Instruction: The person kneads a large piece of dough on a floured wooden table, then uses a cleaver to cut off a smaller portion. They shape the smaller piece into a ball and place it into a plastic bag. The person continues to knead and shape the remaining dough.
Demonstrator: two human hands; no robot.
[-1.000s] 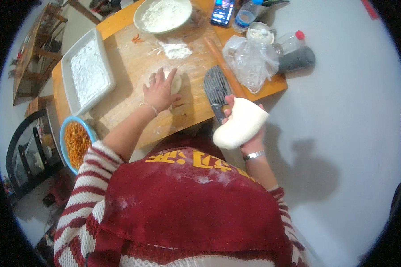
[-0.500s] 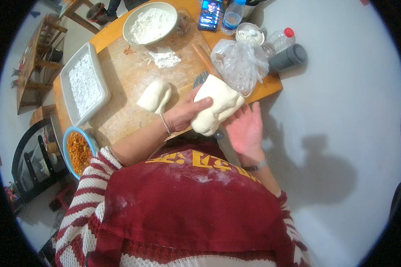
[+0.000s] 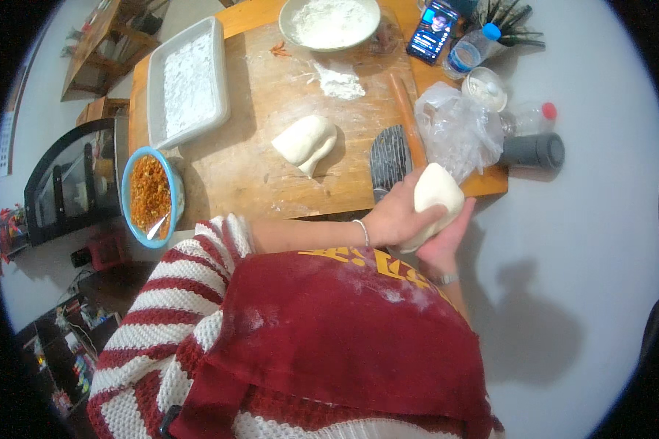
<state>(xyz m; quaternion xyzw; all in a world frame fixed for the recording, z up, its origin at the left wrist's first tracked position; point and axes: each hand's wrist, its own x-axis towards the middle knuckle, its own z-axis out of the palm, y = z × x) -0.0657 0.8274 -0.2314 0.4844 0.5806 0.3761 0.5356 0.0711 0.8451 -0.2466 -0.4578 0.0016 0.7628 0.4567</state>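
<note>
A smooth white lump of dough [image 3: 439,189] is held off the table's near right edge, between both my hands. My left hand [image 3: 397,218] grips it from the left, thumb across its near face. Against its right and lower side my right hand [image 3: 444,245] is pressed, with most of the fingers hidden behind the dough. A second, folded piece of dough [image 3: 305,140] lies on the floured wooden board [image 3: 249,164]. Just beyond my left hand rests a dark, white-striped blade [image 3: 390,157], like a cleaver's, beside a wooden rolling pin [image 3: 407,121].
At the left stand a white floured tray [image 3: 223,102] and a blue-rimmed bowl [image 3: 127,192] of orange-brown filling with a spoon. A flour bowl [image 3: 329,45] is at the back. A plastic bag [image 3: 458,128], phone [image 3: 432,33], bottle [image 3: 472,53] and dark flask [image 3: 534,151] crowd the right.
My right hand, earlier spread flat beside the dough, has closed in against it. The dough is turned and more compact. The whole view has swung, shifting the table rightward in the picture.
</note>
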